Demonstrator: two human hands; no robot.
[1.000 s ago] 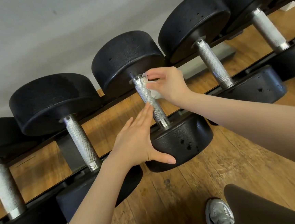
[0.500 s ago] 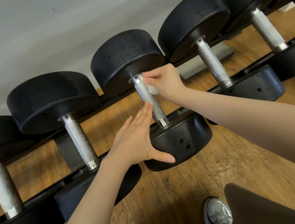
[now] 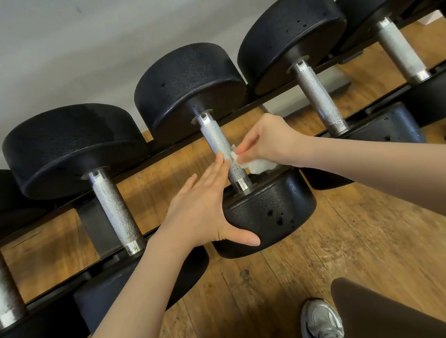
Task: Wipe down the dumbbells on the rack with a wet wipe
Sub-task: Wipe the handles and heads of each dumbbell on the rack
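Note:
A row of black dumbbells with knurled steel handles lies on a low black rack (image 3: 100, 228). The middle dumbbell (image 3: 271, 213) is the one under my hands. My right hand (image 3: 265, 141) pinches a crumpled white wet wipe (image 3: 256, 164) against the right side of that handle (image 3: 221, 147), near its lower end. My left hand (image 3: 201, 211) lies flat with fingers straight, braced on the near head's rim, thumb spread below, fingertips touching the handle's left side.
Neighbouring dumbbells sit to the left (image 3: 111, 202) and right (image 3: 318, 98), with more at both edges. A grey wall (image 3: 71, 47) rises behind the rack. The floor (image 3: 344, 239) is worn wood. My grey shoe (image 3: 321, 324) and dark trouser leg are at bottom right.
My right hand has slid the wipe down the middle handle from its top collar to near the lower end. My left hand has stayed braced on the near head.

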